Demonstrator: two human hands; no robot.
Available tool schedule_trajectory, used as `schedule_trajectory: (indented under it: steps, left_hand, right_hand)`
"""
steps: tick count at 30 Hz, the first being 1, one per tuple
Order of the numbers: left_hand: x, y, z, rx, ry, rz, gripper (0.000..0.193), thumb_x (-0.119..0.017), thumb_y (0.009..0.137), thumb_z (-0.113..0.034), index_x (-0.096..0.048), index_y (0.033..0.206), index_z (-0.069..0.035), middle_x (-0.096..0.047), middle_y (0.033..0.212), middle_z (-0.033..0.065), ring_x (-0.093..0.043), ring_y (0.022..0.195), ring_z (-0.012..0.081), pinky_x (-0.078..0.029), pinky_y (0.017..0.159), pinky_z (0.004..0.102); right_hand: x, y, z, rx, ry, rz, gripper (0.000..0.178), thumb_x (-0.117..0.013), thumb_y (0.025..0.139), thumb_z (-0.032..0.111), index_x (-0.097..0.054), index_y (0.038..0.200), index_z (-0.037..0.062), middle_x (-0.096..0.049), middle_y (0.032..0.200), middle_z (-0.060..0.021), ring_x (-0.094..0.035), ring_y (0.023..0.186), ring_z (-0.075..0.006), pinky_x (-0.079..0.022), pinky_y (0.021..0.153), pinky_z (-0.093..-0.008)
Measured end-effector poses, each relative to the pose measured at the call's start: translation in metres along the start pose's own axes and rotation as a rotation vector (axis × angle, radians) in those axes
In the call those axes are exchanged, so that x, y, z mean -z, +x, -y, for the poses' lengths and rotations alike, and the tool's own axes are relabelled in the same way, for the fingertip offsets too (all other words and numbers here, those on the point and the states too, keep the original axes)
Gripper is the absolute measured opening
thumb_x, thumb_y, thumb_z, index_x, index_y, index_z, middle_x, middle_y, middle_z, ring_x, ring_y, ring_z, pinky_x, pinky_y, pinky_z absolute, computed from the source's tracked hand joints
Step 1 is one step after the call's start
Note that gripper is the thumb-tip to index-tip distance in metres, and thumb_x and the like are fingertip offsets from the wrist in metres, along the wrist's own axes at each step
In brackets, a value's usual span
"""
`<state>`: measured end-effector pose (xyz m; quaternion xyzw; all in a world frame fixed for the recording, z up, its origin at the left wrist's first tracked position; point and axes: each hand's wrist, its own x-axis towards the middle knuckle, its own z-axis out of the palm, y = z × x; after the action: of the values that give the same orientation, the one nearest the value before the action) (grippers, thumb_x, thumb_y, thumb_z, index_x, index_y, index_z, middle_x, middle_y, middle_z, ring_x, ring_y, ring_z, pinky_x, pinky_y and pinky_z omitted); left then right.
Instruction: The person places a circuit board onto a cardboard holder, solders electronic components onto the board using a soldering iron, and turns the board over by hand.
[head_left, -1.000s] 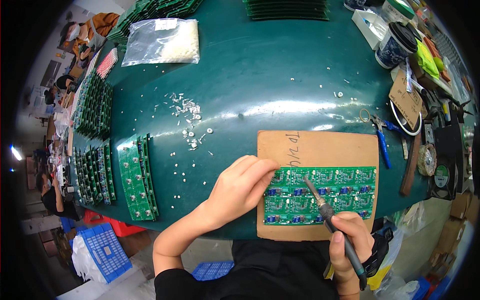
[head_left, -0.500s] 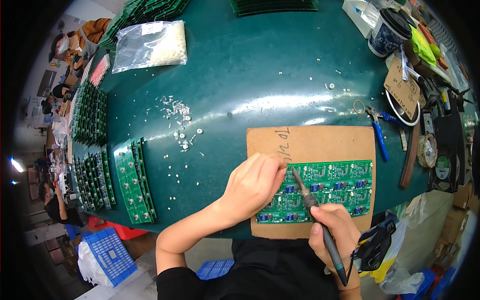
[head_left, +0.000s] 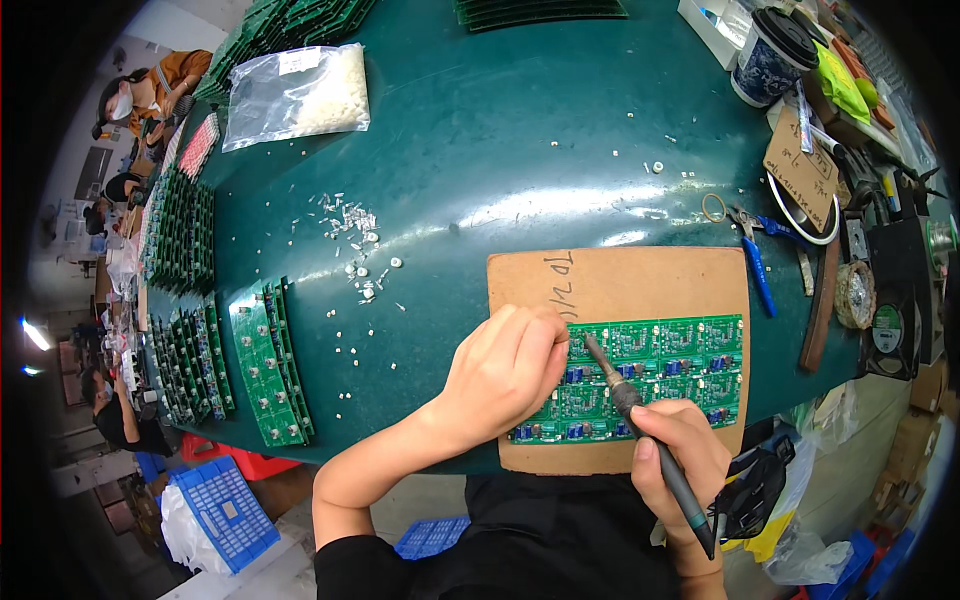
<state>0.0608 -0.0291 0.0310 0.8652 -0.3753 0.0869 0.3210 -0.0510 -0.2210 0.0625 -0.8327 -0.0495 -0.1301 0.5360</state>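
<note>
My right hand [head_left: 690, 455] grips a soldering iron [head_left: 622, 395] like a pen, slanting up and left. Its tip is at the upper left part of a green circuit board panel [head_left: 690, 345], which carries small chips and rows of blue components. With fingers pinched together, my left hand [head_left: 505, 375] rests over the panel's upper left corner and hides part of it. What those fingers hold, if anything, is hidden. Under the panel lies a brown cardboard sheet [head_left: 650, 285] with handwriting.
Small loose parts [head_left: 350, 225] are scattered left of the cardboard. Circuit board stacks [head_left: 180, 235] line the left edge, near a clear bag of white parts [head_left: 335, 100]. On the right are blue-handled cutters [head_left: 757, 270], a lidded cup [head_left: 770, 60] and a solder spool [head_left: 887, 330].
My right hand and the iron's handle have shifted slightly right, while the tip stays at about the same spot on the panel. My left hand keeps its pinch there.
</note>
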Motion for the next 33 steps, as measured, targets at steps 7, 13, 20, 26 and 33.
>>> schedule_trajectory:
  steps: [7,13,20,26,33]
  left_hand:
    - [-0.003,0.003,-0.004,-0.011,0.103,0.047,0.022,-0.07,0.074,0.003,-0.056,0.09,-0.004,-0.063,0.088,0.0082,-0.061,0.076,0.0256,-0.05,0.065,0.0337]
    - [0.004,0.003,0.002,0.061,-0.097,0.089,0.021,-0.064,0.078,0.005,-0.054,0.095,-0.002,-0.063,0.09,0.0103,-0.062,0.084,0.0293,-0.05,0.075,0.037]
    - [0.014,0.017,-0.01,0.087,-0.181,0.047,0.02,-0.062,0.081,0.005,-0.055,0.098,-0.001,-0.063,0.092,0.0104,-0.062,0.087,0.0297,-0.05,0.08,0.038]
    - [0.001,0.021,-0.02,0.04,-0.161,0.202,0.02,-0.062,0.085,0.004,-0.056,0.104,-0.002,-0.061,0.092,0.0121,-0.062,0.083,0.028,-0.051,0.073,0.036]
    - [-0.019,0.022,-0.019,0.074,-0.141,0.131,0.017,-0.065,0.084,0.002,-0.054,0.097,-0.001,-0.062,0.091,0.013,-0.063,0.081,0.03,-0.051,0.071,0.0371]
  right_hand:
    - [0.0,0.001,-0.003,0.025,0.005,0.015,0.027,-0.065,0.078,-0.005,-0.065,0.105,-0.0044,-0.064,0.082,-0.0143,-0.064,0.074,-0.0282,-0.053,0.066,-0.0343]
    - [0.014,-0.01,-0.006,-0.028,0.036,-0.134,0.02,-0.064,0.083,0.005,-0.066,0.101,-0.005,-0.063,0.081,-0.0159,-0.063,0.073,-0.0265,-0.052,0.065,-0.0338]
    - [0.028,-0.019,-0.009,-0.095,0.031,-0.239,0.018,-0.063,0.084,0.008,-0.066,0.097,-0.0038,-0.062,0.078,-0.0156,-0.062,0.072,-0.0249,-0.05,0.063,-0.0326]
    - [0.026,-0.016,-0.015,-0.05,0.046,-0.19,0.018,-0.063,0.084,0.005,-0.065,0.099,-0.0041,-0.062,0.077,-0.0152,-0.062,0.069,-0.0241,-0.049,0.062,-0.0317]
    - [0.026,-0.013,-0.018,-0.065,0.036,-0.142,0.02,-0.064,0.082,0.003,-0.065,0.101,-0.0043,-0.062,0.078,-0.015,-0.063,0.07,-0.0256,-0.051,0.063,-0.033]
